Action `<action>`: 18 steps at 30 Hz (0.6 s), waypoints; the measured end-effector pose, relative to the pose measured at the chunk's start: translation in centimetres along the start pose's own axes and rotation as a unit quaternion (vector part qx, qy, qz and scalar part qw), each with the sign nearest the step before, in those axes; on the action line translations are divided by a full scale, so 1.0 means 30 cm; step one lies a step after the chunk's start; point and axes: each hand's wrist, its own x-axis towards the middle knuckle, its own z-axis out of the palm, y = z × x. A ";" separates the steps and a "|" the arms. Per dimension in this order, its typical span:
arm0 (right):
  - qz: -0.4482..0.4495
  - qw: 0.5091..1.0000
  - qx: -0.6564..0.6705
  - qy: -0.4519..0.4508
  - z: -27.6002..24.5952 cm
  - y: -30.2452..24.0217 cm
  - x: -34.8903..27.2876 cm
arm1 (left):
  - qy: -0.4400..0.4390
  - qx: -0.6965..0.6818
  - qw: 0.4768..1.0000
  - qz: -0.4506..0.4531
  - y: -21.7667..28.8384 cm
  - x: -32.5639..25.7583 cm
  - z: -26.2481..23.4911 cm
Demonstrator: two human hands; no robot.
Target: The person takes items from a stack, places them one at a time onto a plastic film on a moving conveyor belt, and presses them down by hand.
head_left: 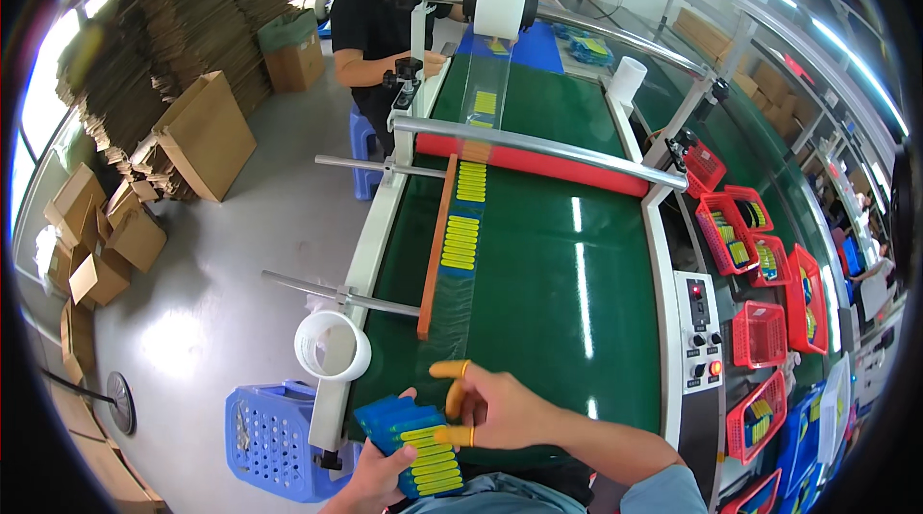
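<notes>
The green belt (567,264) has lots of open room on its right side, from the near end up to the red bar (538,163). On the left side of the belt, a thin orange strip (437,245) and a clear film with yellow labels (463,240) are in the way. The red bar and a silver rod (538,142) cross the belt farther off, so a hand must go over or under them. A white tape roll (332,346) sits at the near left edge. Red baskets (760,264) crowd the right side past the control box (700,331).

Orange finger cots, grey-blue short sleeve (663,493)
</notes>
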 end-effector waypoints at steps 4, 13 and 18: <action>0.025 0.986 0.164 0.005 -0.001 0.044 -0.007 | -0.010 0.041 0.998 0.038 -0.007 0.012 -0.010; -0.059 0.937 -0.162 0.305 -0.223 0.162 0.287 | -0.013 -0.017 1.000 -0.004 0.050 -0.018 0.101; -0.134 0.784 -0.496 0.348 -0.224 0.140 0.333 | -0.036 -0.011 0.998 -0.046 0.015 -0.020 0.073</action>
